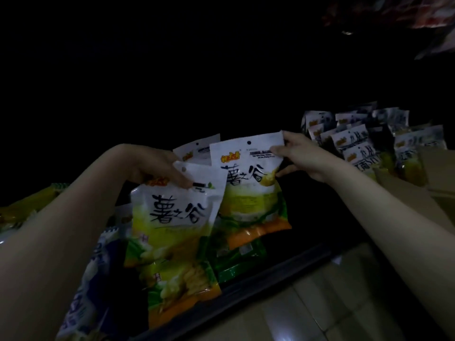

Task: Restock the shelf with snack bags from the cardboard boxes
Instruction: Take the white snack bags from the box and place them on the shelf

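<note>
The scene is very dark. My left hand [157,168] grips the top edge of a white, yellow and green snack bag [172,217] standing at the front of the low shelf. My right hand [295,153] pinches the top right corner of a second matching snack bag [248,193] just to its right. A third bag's top [197,148] shows behind them. More bags of the same kind lie flat below, near the shelf's dark front edge [258,286]. At the right, a cardboard box [406,193] holds several upright bags [354,141].
Blue and white bags [98,262] stand at the lower left under my left forearm, and yellow packs [29,205] lie further left. Tiled floor [320,303] shows at the lower right. Red packages [418,18] hang at the top right. The shelf's back is black.
</note>
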